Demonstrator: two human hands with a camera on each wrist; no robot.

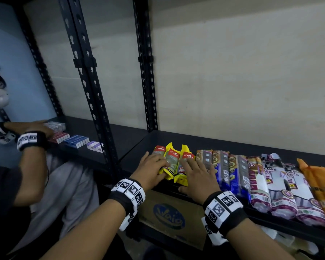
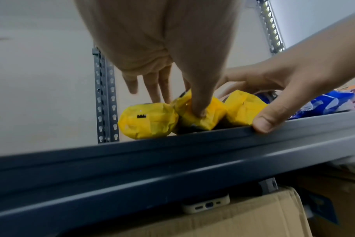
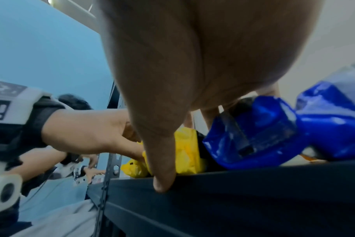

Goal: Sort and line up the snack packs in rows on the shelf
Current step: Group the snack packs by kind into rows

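My left hand (image 1: 152,167): fingers flat on the leftmost yellow packs (image 1: 169,162), thumb pressing one's end.
My right hand (image 1: 197,173): spread flat over the third pack, hiding its label; thumb on shelf (image 2: 172,160) edge.
Packs: 3, side by side at the shelf's front.

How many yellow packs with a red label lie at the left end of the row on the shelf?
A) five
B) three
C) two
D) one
B: the head view shows three yellow packs side by side on the shelf, with the left hand and the right hand resting flat on them.
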